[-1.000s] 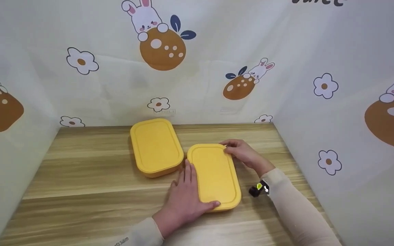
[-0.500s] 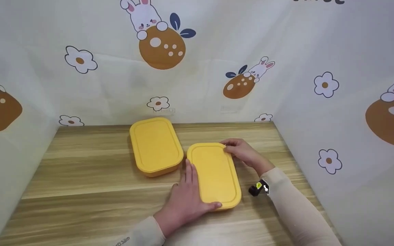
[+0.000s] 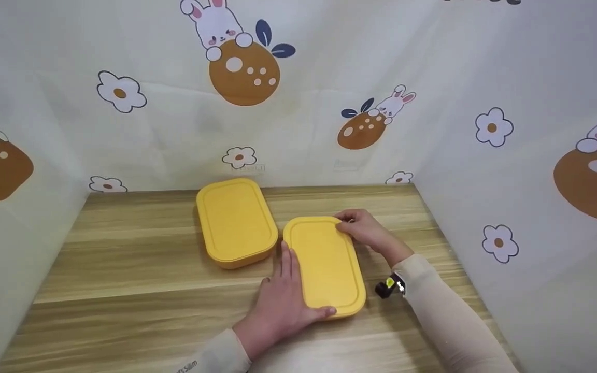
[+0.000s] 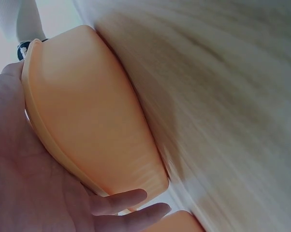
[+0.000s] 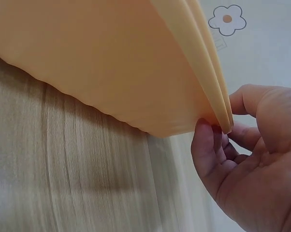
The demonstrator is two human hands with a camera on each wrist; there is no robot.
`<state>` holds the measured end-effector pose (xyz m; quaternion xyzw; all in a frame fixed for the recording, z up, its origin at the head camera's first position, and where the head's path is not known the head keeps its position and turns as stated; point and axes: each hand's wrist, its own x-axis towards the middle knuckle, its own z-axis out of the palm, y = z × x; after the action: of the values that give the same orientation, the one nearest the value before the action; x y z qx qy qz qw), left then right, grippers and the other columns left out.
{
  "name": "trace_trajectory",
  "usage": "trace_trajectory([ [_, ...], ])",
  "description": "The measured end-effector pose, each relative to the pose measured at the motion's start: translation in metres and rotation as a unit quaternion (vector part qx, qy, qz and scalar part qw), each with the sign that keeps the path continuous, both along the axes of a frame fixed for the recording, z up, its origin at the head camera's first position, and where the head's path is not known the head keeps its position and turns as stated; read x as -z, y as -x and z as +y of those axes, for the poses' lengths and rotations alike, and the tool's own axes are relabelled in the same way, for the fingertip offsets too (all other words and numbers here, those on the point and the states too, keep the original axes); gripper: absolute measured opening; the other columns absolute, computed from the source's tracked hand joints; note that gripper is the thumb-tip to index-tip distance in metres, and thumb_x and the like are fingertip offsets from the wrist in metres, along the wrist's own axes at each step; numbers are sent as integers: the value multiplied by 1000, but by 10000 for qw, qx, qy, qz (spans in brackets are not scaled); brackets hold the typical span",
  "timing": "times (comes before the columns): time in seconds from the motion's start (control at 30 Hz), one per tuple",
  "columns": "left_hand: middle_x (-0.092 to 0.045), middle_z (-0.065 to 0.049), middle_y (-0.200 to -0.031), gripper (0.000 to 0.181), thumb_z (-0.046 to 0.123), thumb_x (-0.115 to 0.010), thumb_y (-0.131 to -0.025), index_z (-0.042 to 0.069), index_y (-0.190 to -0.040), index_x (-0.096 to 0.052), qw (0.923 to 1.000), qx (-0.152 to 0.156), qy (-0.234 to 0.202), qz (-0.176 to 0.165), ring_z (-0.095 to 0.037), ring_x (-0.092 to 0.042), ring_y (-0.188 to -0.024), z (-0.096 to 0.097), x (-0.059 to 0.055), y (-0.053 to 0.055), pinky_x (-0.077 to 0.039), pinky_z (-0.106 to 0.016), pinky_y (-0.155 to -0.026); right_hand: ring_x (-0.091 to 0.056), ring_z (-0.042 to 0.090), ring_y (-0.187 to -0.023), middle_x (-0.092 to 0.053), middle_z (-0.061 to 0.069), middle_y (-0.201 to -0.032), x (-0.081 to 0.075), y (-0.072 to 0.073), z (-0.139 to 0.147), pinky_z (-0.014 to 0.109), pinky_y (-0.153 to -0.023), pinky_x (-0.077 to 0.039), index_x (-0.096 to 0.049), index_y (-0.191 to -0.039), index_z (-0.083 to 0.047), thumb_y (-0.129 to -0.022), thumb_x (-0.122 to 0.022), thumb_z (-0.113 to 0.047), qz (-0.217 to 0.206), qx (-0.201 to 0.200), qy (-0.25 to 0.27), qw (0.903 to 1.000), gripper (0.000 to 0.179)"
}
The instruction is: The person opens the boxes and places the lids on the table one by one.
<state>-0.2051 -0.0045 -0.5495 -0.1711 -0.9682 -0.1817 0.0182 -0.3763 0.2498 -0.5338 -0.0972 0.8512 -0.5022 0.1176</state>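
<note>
A yellow rectangular food container with a fitted lid (image 3: 327,267) lies on the wooden table. Along its left side rests my left hand (image 3: 280,305), fingers straight and thumb over the near edge of the lid. The left wrist view has that palm at the rim, with the container's side wall (image 4: 92,106) beyond it. At the far right corner my right hand (image 3: 366,230) pinches the lid, thumb on top and curled fingers (image 5: 203,150) under the rim. The lid sits flat in the head view. What the container holds is hidden.
A second yellow lidded container (image 3: 236,220) stands just left of and behind the first. The wooden table (image 3: 138,269) is bounded by pale curtains (image 3: 298,129) printed with rabbits, fruit and flowers. A black device (image 3: 389,285) is strapped to the right wrist.
The head view has shifted very slightly. My right thumb has moved a little to the left on the lid's corner; the left hand stays along the container's side.
</note>
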Motion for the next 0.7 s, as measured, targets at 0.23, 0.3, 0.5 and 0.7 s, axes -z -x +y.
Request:
trace_trajectory([
  [0.23,-8,-39,-176,157,108,-49,-75,-14,-169,-21,9996,-28,251,117,-50,-35,-158,0,-1,0,-60,-58,-94,-60,17,-91,-69,8,-105,0,3,-5,25,-73,-52,-78,-129,1,-101,-73,-13,367,27,-306,9989,32],
  [0.3,-8,-39,-176,157,108,-49,-75,-14,-169,-21,9995,-37,300,112,-49,-38,-156,0,-1,0,-60,-58,-94,-59,18,-90,-67,7,-104,0,3,-6,25,-72,-51,-78,-128,0,-101,-73,-12,415,22,-390,9984,31],
  [0.5,-8,-39,-176,157,108,-49,-74,-14,-169,-20,9994,-55,318,89,-49,-39,-156,0,0,0,-59,-59,-97,-58,18,-91,-67,7,-103,-1,5,-11,26,-74,-50,-78,-127,1,-99,-69,-7,575,13,-473,9972,30],
  [0.7,-6,-37,-177,156,106,-53,-75,-13,-170,-19,9999,-64,128,-22,-48,-36,-157,1,0,0,-59,-60,-95,-59,18,-90,-69,6,-100,-1,5,-15,28,-77,-49,-79,-122,2,-98,-68,-4,771,21,-622,9951,28],
])
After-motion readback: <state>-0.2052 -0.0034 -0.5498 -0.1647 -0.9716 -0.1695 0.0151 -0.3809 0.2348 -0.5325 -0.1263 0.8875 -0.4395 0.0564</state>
